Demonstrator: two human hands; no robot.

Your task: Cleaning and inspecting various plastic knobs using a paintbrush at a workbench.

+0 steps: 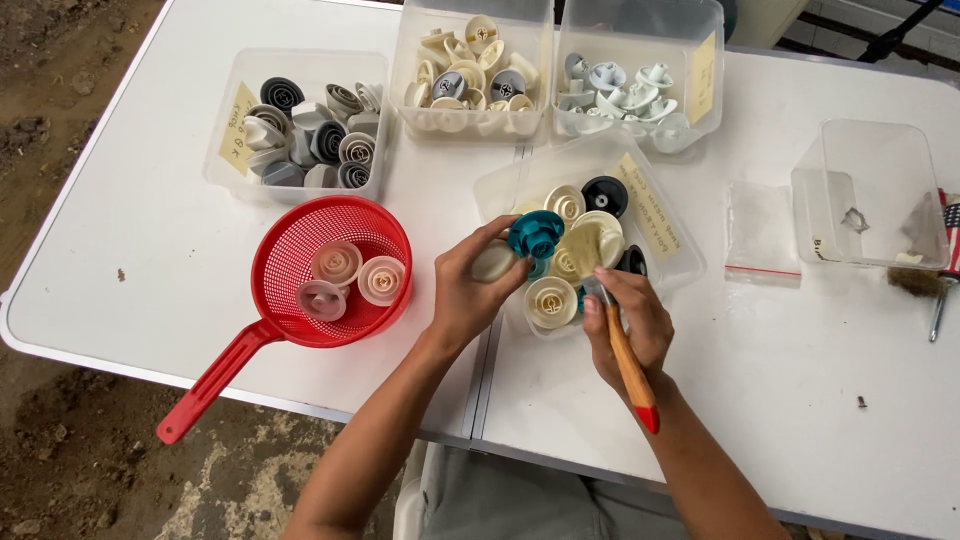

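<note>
My left hand (468, 290) pinches a teal plastic knob (535, 235) over the near clear tub (660, 215). My right hand (625, 325) grips a wooden-handled brush (625, 355), its handle running back toward me, its head just right of and below the knob.

brush (628, 360) bristles hidden behind right hand (628, 322); far bins' (640, 20) tops cropped; bin labels (237, 128) illegible

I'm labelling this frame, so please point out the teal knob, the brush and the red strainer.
Teal knob (536, 233), head view, on its round top face.
Brush (627, 365), head view, on the wooden handle below the right hand.
Red strainer (285, 250), head view, on the bowl's left mesh wall.
</note>
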